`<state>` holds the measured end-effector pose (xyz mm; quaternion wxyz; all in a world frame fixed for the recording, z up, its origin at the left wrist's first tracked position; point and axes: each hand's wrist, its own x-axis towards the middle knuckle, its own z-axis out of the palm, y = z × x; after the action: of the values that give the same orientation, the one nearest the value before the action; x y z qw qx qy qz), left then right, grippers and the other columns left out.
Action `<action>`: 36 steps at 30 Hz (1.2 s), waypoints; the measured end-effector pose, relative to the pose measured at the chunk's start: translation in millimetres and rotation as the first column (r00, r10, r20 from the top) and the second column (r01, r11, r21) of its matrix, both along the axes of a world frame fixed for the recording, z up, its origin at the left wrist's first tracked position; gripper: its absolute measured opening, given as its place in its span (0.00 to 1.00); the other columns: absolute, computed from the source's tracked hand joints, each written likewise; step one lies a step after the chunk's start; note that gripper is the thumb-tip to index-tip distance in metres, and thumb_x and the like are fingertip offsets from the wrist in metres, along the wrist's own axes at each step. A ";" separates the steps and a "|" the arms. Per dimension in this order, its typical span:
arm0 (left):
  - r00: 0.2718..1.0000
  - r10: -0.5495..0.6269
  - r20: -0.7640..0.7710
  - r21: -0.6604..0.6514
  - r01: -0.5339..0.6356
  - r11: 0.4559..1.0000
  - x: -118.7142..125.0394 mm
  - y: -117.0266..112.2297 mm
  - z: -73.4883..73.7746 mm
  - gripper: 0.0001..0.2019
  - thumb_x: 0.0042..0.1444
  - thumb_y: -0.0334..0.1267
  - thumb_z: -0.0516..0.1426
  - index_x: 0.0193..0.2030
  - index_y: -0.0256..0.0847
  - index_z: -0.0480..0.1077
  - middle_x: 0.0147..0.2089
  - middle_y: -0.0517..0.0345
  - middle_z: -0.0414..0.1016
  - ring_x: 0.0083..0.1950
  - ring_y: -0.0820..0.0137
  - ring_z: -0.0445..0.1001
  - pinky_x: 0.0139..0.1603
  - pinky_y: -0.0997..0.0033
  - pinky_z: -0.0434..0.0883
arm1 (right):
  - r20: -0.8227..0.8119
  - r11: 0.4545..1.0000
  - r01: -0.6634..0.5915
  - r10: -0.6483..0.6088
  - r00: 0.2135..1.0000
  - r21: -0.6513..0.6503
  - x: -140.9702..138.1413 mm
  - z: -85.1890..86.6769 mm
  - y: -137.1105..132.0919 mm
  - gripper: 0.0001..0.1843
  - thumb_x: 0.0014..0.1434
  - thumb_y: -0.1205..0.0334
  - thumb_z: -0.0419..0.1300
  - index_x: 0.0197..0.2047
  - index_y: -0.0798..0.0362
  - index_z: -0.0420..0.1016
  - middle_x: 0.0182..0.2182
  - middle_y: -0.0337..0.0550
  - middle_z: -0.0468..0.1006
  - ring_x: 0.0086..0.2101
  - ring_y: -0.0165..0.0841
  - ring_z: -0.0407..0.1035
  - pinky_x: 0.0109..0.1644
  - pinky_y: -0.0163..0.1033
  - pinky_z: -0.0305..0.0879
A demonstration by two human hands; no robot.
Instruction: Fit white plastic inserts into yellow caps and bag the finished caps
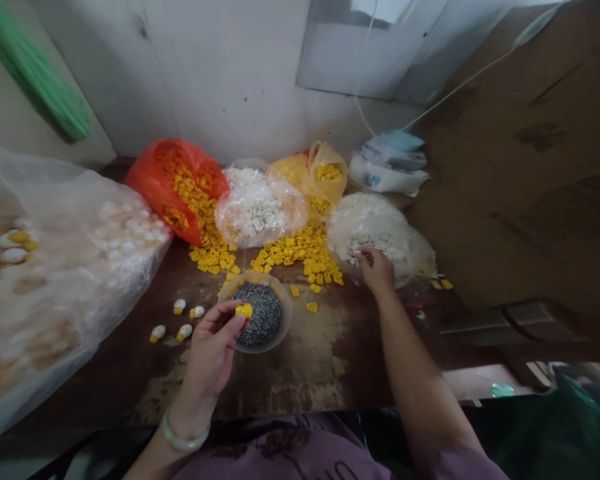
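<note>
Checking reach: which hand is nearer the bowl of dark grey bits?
Left. The left hand holds a yellow piece over the rim of the bowl; the right hand is off to its right, at the bag of white pieces.

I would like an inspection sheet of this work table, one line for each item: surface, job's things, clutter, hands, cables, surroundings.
Surface: brown table, worn and stained.
Job's things: yellow piece held over a bowl of dark bits; white-piece bag, open.
Clutter: yellow pile, red bag, middle bag, yellow bag, big bag at left, four loose white-yellow pieces.
Hands: left hand pinches the yellow piece; right hand reaches into the white-piece bag, grip unclear.
Cables: white cable along the wall.
Surroundings: cardboard at right, green bundle upper left.
</note>
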<state>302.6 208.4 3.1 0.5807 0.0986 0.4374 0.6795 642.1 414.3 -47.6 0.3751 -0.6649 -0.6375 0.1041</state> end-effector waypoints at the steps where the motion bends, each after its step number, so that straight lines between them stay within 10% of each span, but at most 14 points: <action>1: 1.000 -0.001 -0.015 0.001 0.001 1.000 0.8 -0.1 0.5 0.18 0.28 0.38 0.75 0.31 0.39 0.81 0.30 0.58 0.81 0.29 0.76 0.76 0.33 0.81 0.75 | -0.056 1.000 0.009 -0.007 0.998 0.025 -4.6 1.5 -3.5 0.16 0.57 0.54 0.56 0.41 0.56 0.75 0.36 0.53 0.78 0.36 0.40 0.71 0.47 0.48 0.67; 6: 0.982 -0.039 -0.185 0.104 0.059 0.993 6.8 -1.9 5.3 0.14 0.35 0.37 0.73 0.32 0.42 0.81 0.32 0.57 0.82 0.31 0.75 0.76 0.33 0.80 0.75 | -0.304 0.987 -0.141 0.156 0.940 0.071 -64.7 20.4 -44.8 0.19 0.61 0.46 0.54 0.46 0.51 0.72 0.36 0.44 0.80 0.32 0.34 0.75 0.38 0.40 0.71; 9: 0.928 -0.034 -0.371 0.227 0.126 0.966 9.4 -3.6 10.5 0.10 0.42 0.32 0.70 0.34 0.44 0.81 0.35 0.58 0.82 0.37 0.72 0.78 0.39 0.78 0.75 | -0.539 0.873 -0.476 0.451 0.711 0.103 -114.1 43.5 -84.2 0.14 0.61 0.50 0.60 0.43 0.50 0.74 0.37 0.43 0.82 0.33 0.33 0.77 0.38 0.39 0.73; 17: 0.767 0.132 -0.627 0.418 0.188 0.889 4.3 -8.4 21.8 0.09 0.51 0.28 0.66 0.38 0.45 0.79 0.37 0.59 0.79 0.40 0.71 0.78 0.43 0.74 0.76 | -0.309 0.631 -0.771 0.753 0.581 0.086 -173.4 81.0 -143.2 0.10 0.63 0.64 0.59 0.45 0.46 0.79 0.39 0.40 0.84 0.38 0.33 0.78 0.43 0.36 0.74; 26: 0.310 0.407 -0.859 0.499 0.328 0.802 -6.5 -13.8 24.2 0.10 0.55 0.22 0.60 0.40 0.39 0.75 0.39 0.57 0.76 0.40 0.76 0.76 0.45 0.79 0.75 | -0.668 0.600 -0.799 0.611 0.424 0.042 -183.7 85.1 -156.2 0.05 0.58 0.60 0.66 0.39 0.47 0.81 0.38 0.41 0.83 0.40 0.34 0.77 0.47 0.40 0.72; 36: 0.186 0.570 -0.800 0.593 0.387 0.706 -9.7 -17.1 13.9 0.15 0.55 0.17 0.56 0.43 0.39 0.73 0.40 0.54 0.76 0.43 0.70 0.76 0.45 0.68 0.77 | -0.939 0.459 -0.886 0.269 0.215 -0.071 -188.8 96.0 -158.6 0.18 0.49 0.58 0.74 0.37 0.49 0.69 0.33 0.35 0.76 0.33 0.27 0.71 0.39 0.32 0.68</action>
<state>292.9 191.2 17.0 0.0289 0.6864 0.4125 0.5982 453.3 255.7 48.4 0.3120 -0.2837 -0.5105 0.7493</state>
